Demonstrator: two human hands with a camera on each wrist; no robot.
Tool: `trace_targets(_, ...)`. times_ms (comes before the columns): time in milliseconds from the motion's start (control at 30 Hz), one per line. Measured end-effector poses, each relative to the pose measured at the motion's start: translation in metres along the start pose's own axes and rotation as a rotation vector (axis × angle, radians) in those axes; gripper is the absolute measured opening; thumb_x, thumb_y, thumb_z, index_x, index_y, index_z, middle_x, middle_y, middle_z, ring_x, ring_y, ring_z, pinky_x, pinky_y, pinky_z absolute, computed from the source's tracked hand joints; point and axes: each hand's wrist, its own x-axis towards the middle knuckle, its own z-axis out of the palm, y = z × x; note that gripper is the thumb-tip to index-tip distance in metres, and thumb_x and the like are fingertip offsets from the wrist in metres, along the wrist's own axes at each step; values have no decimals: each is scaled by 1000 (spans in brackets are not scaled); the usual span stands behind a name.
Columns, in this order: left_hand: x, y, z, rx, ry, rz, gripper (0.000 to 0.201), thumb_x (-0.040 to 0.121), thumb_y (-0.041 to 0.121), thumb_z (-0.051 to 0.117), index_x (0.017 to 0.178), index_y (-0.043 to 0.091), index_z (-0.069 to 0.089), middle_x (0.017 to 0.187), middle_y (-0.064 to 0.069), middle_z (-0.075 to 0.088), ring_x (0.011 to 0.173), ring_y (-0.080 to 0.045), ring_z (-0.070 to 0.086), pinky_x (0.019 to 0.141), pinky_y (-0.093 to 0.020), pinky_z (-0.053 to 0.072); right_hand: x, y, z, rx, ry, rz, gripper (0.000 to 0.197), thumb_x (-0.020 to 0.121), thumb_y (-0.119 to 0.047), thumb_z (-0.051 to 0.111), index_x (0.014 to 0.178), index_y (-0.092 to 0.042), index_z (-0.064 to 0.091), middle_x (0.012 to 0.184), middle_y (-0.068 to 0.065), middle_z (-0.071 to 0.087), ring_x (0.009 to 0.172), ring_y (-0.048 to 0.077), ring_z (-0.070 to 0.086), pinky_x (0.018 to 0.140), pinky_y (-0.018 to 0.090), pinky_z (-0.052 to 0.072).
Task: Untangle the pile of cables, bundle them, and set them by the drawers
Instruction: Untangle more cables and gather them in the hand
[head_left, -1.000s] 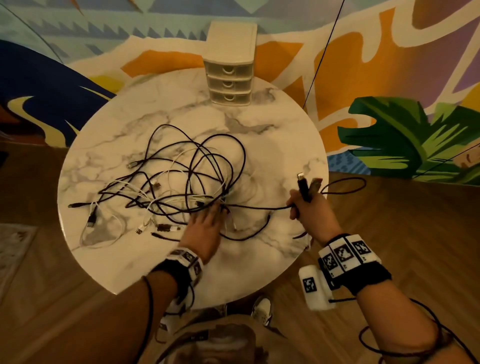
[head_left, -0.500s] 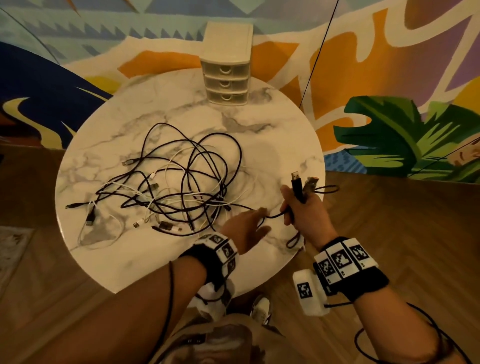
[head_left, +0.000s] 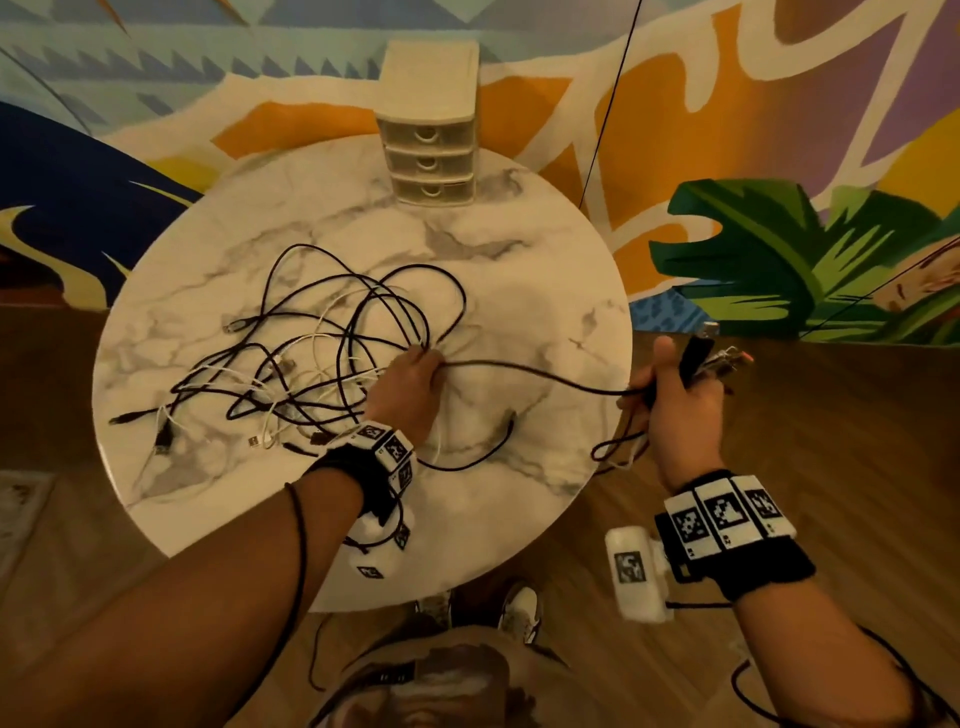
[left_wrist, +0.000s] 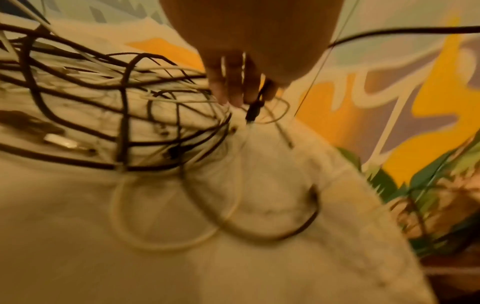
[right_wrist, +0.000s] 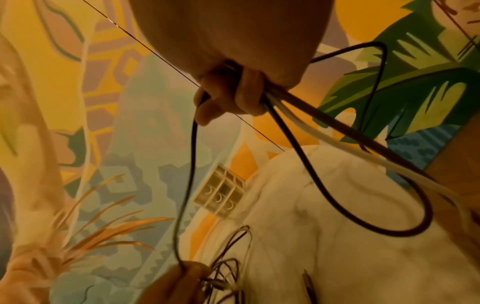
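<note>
Head view shows one round marble table (head_left: 545, 249) bearing one three-drawer unit (head_left: 430, 150) and one cable tangle (head_left: 311, 358), left hand (head_left: 410, 387) pinching one black cable (head_left: 530, 370), right hand (head_left: 678, 402) gripping several cable ends.

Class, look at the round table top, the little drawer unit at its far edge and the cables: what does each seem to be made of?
Table top: marble or a marble-look laminate, white with grey veins, smooth; which one cannot be told.
Drawer unit: probably cream plastic, with moulded drawer pulls.
Cables: flexible rubbery or plastic sheaths, black and white, with metal plug tips.
</note>
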Motion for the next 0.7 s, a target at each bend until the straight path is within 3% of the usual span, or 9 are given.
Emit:
trace_targets(67, 4, 10, -5, -80, 126, 75, 27, 97, 23, 45, 112, 8, 61, 105, -11, 53, 94, -30, 55, 73, -35, 45, 4, -2, -5, 24, 57, -8, 46, 98, -34, 46, 60, -10, 50, 41, -5, 57, 37, 2, 51, 43, 13, 41)
trace_targets(267, 3, 47, -21, -227, 96, 60, 29, 98, 28, 45, 95, 8, 65, 87, -7, 62, 73, -19, 57, 67, -30, 42, 11, -7, -24, 49, 152, -33, 49, 98, -38, 46, 54, -16, 51, 41, -3, 56, 37, 3, 46, 42, 15, 39)
trace_targets(300, 0, 57, -23, -275, -12, 46, 29, 97, 28, 46, 89, 8, 66, 78, -6, 64, 65, -16, 58, 64, -29, 42, 12, -7, -28, 51, 169, -37, 50, 97, -39, 46, 53, -16, 51, 43, -3, 56, 37, 4, 46, 43, 17, 39)
trace_targets(367, -12, 75, -20, -268, -464, 5, 26, 94, 29, 52, 83, 13, 69, 71, -4, 68, 59, -12, 60, 62, -27, 46, 15, -11, -37, 56, 181, -31, 50, 97, -41, 46, 54, -18, 51, 43, -3, 57, 38, 4, 47, 46, 19, 39)
trace_targets(433, -28, 89, -11, -79, -915, 5, 25, 91, 37, 55, 90, 17, 69, 82, -4, 72, 67, -13, 64, 67, -29, 52, 16, -13, -46, 42, 175, -30, 50, 98, -40, 45, 53, -19, 50, 40, -5, 56, 37, 4, 48, 49, 22, 40)
trace_targets(467, -34, 98, -7, 32, -1028, 41, 29, 89, 43, 56, 101, 19, 67, 89, -3, 73, 73, -14, 65, 73, -29, 52, 15, -14, -51, 26, 170, -41, 50, 98, -39, 46, 53, -19, 50, 39, -6, 54, 37, 4, 48, 50, 24, 40)
trace_targets(533, -36, 119, 0, 92, -946, 157, 54, 83, 53, 60, 128, 26, 49, 106, 0, 68, 88, -14, 62, 81, -26, 46, 11, -13, -62, -15, 155, -56, 49, 97, -40, 46, 53, -18, 49, 38, -5, 52, 37, 5, 48, 49, 24, 41)
trace_targets(600, -31, 153, -3, -99, -694, 261, 69, 81, 53, 63, 139, 29, 34, 110, 2, 62, 80, -4, 56, 77, -22, 40, 5, -10, -70, -56, 142, -64, 49, 97, -38, 47, 53, -16, 49, 40, -5, 50, 36, 2, 47, 45, 18, 40)
trace_targets(700, -23, 216, 2, -234, -592, 406, 45, 88, 37, 60, 127, 16, 50, 105, -3, 60, 72, -3, 51, 68, -20, 35, 0, -8, -88, -81, 126, -64, 49, 98, -36, 47, 54, -13, 51, 37, -6, 50, 35, 0, 46, 41, 13, 38)
